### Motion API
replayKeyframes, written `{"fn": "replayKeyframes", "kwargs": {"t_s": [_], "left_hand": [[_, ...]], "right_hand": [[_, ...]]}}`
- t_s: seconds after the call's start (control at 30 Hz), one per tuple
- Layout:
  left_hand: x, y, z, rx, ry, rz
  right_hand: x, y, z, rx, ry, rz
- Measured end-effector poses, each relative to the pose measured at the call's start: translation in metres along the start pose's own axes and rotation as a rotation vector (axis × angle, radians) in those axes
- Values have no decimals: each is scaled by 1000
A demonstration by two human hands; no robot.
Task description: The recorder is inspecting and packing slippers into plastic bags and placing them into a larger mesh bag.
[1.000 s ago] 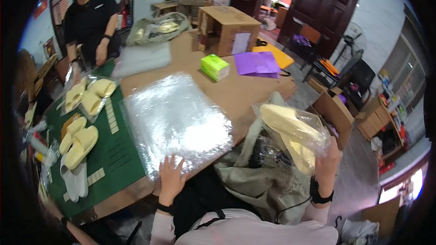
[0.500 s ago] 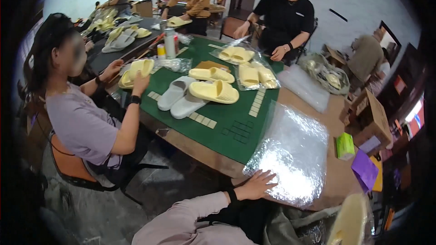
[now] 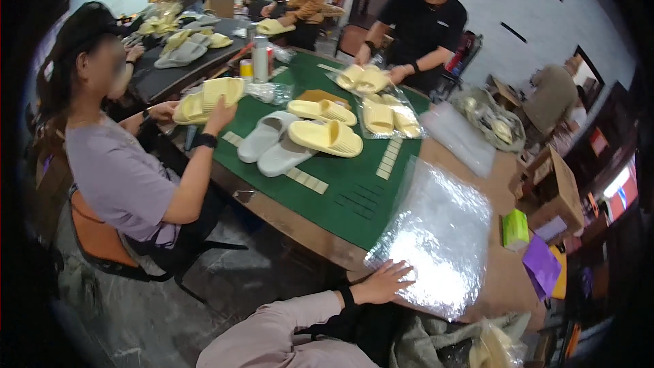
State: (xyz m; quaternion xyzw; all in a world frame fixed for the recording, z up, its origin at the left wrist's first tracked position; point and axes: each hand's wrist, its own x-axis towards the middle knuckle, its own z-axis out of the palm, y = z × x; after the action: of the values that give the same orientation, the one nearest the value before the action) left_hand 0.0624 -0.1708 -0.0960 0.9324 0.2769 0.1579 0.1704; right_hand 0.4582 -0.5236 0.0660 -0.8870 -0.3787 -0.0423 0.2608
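Observation:
My left hand lies palm down with its fingers spread on the near left edge of a stack of clear plastic bags. The stack rests on the table's near side and shines with reflected light. My right hand is not in view. At the bottom edge, right of my left hand, a pale yellow slipper in clear plastic shows partly, over a grey-green woven sack. Two grey slippers and two yellow slippers lie on the green mat, one yellow slipper overlapping a grey one.
On the left a seated person holds yellow slippers. Across the table a person in black handles bagged slippers. A green box, purple sheet and cardboard box stand at the right.
The bagged yellow slipper at lower right has moved down and left, onto the sack. The person across has leaned in over the bagged slippers. My left hand stays on the bags.

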Motion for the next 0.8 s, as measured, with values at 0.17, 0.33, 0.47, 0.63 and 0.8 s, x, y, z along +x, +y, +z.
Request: {"fn": "replayKeyframes", "kwargs": {"t_s": [0.17, 0.33, 0.47, 0.63, 0.8], "left_hand": [[11, -10, 9, -2, 214, 50], [15, -10, -20, -34, 21, 12], [12, -10, -16, -2, -4, -14], [13, -2, -14, -5, -21, 21], [7, -2, -18, 19, 27, 31]], "right_hand": [[9, -20, 12, -379, -80, 41], [10, 15, 1, -636, -207, 123], [2, -39, -12, -756, -172, 115], [-17, -31, 21, -788, 12, 114], [-12, -74, -4, -776, -201, 251]]}}
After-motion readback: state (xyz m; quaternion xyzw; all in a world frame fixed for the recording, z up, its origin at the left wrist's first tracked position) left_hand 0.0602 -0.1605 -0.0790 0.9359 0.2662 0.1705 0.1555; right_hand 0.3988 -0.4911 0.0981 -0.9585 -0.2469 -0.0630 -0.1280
